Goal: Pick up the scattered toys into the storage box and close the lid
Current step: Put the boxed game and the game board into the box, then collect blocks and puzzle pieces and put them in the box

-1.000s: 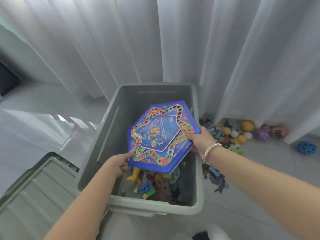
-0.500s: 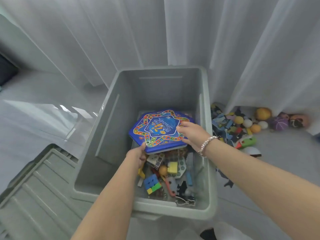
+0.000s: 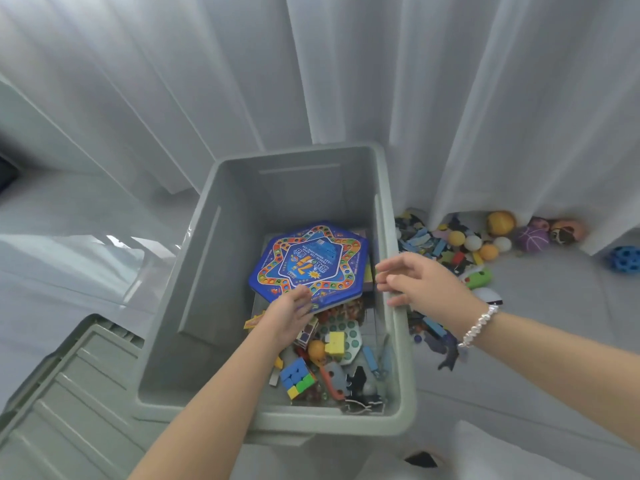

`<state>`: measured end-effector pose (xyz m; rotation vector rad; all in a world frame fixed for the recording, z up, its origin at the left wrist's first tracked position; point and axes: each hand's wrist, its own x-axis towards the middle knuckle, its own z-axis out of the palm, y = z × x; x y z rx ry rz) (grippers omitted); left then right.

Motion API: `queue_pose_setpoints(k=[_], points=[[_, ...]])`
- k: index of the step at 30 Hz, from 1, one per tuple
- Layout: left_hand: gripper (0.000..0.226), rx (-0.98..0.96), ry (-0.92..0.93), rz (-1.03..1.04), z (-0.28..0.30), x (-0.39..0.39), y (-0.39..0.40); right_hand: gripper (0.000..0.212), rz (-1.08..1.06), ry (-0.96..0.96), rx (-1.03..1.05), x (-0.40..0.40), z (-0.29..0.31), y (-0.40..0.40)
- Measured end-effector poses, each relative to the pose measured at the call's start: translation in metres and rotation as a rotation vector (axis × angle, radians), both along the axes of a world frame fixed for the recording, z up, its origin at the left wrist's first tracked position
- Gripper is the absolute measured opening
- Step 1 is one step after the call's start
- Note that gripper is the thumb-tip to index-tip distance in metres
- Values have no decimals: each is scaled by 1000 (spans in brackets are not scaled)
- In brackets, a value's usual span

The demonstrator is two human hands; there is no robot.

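Note:
A grey storage box (image 3: 398, 358) stands open on the floor. Inside it a blue hexagonal game board (image 3: 311, 261) lies tilted on top of several small toys, among them a colourful cube (image 3: 298, 377) and a yellow block (image 3: 335, 342). My left hand (image 3: 289, 315) reaches down into the box and touches the board's near edge; its fingertips are partly hidden. My right hand (image 3: 415, 282) hovers over the box's right rim with fingers loosely spread, holding nothing. Scattered toys (image 3: 446, 251) lie on the floor to the right of the box.
The grey ribbed lid (image 3: 69, 403) lies on the floor at the lower left. White curtains (image 3: 346, 81) hang behind the box. Balls, among them a purple one (image 3: 532, 239) and a blue holed one (image 3: 625, 259), rest along the curtain hem at right.
The board went from above the box down onto the toys inside. My right hand let go of it and drew back over the right rim. My left hand stays at its near edge.

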<state>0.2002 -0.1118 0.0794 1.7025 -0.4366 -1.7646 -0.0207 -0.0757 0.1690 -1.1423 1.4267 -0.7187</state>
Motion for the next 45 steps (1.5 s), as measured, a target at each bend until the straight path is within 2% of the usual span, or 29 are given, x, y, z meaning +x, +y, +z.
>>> queue_pose_setpoints(k=[3, 6, 9, 12, 14, 16, 20, 25, 28, 31, 34, 36, 39, 45], points=[[44, -33, -155, -146, 10, -16, 3, 17, -44, 69, -14, -24, -6, 9], [34, -118, -239, -176, 28, -40, 8, 14, -79, 117, 27, -43, -19, 15], [22, -301, -368, -201, 44, -74, 20, 11, -79, 138, 81, -60, -33, 22], [21, -561, -508, -224, 65, -111, 32, 11, -111, 128, 115, -79, -41, 29], [21, -685, -532, -279, 77, -138, 33, 12, -161, 122, 140, -96, -47, 32], [21, -717, -509, -335, 84, -166, 30, 14, -213, 106, 149, -114, -55, 33], [22, -646, -477, -395, 72, -217, 22, 14, -255, 113, 132, -141, -73, 24], [20, -516, -560, -483, 21, -255, 7, 15, -292, 152, 101, -159, -100, 2], [23, -433, -687, -544, -22, -268, -6, 25, -292, 230, 98, -171, -125, -4], [36, -253, -917, -511, -61, -273, -17, 33, -235, 392, 144, -179, -163, -1], [52, -103, -988, -520, -88, -267, -18, 47, -168, 485, 233, -176, -194, 4], [59, -68, -983, -541, -107, -259, -19, 56, -182, 524, 245, -172, -206, 3], [66, -25, -880, -568, -128, -250, -23, 65, -233, 427, 251, -171, -220, 0], [68, -121, -842, -727, -137, -221, -17, 64, -222, 330, 210, -166, -228, -3]])
